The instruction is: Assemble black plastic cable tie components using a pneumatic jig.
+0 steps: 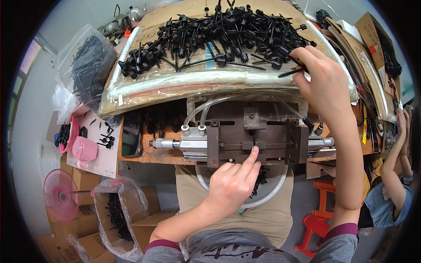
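My right hand (324, 79) is at the right end of a big pile of black cable ties (237, 35) with blocky heads. Its thumb and fingers pinch a black cable tie (289, 72), whose strap sticks out to the left. My left hand (230, 186) holds nothing; its index finger stretches forward and the other fingers bend loosely. That fingertip touches the small dark block in the middle of a metal clamping fixture (237, 118). A thin black piece stands in the fixture just beyond the fingertip. Silver pneumatic cylinders (194, 147) flank the fixture, with clear hoses attached.
The pile lies on a plastic-wrapped cardboard board (175, 85). Below the fixture, a white-rimmed basket (267, 199) sits on my lap. At left are a pink cup (84, 149), a phone (131, 142) and a pink fan (61, 195). A co-worker's arms (394, 162) show at right, near red stools (313, 228).
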The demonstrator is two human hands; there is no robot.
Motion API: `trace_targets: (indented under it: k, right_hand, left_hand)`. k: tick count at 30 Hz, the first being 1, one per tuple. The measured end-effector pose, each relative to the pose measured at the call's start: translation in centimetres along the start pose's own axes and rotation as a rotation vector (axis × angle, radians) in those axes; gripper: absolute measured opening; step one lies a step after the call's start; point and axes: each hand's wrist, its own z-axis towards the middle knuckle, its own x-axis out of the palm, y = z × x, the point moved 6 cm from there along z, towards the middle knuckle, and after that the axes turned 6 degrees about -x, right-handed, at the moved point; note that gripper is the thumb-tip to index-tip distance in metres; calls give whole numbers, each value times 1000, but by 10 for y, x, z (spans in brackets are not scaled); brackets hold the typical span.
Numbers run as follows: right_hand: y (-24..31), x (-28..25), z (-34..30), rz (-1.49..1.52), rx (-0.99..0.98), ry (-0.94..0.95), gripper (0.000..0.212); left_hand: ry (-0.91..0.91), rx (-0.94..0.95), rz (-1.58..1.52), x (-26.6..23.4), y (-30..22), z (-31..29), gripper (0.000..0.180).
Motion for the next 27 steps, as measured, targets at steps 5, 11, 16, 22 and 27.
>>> trace_targets:
  k: [5,11,16,22,27]
  right_hand:
    - [13,-13,-13,166,-2,-112,12]
    - [42,-33,-40,284,-147,-278,29]
    - [72,-45,-81,254,-333,-245,28]
    - [102,-39,-113,306,-331,-245,20]
    - [108,-41,-130,396,-280,-256,21]
  left_hand:
    - [-3,-24,-28,0,0,1,25]
    - [6,-76,-128,-2,3,2,23]
    - [35,-533,-1082,-16,13,-13,22]
    - [60,-771,-1717,-9,20,-31,40]
    - [162,-722,-1732,-6,14,-32,58]
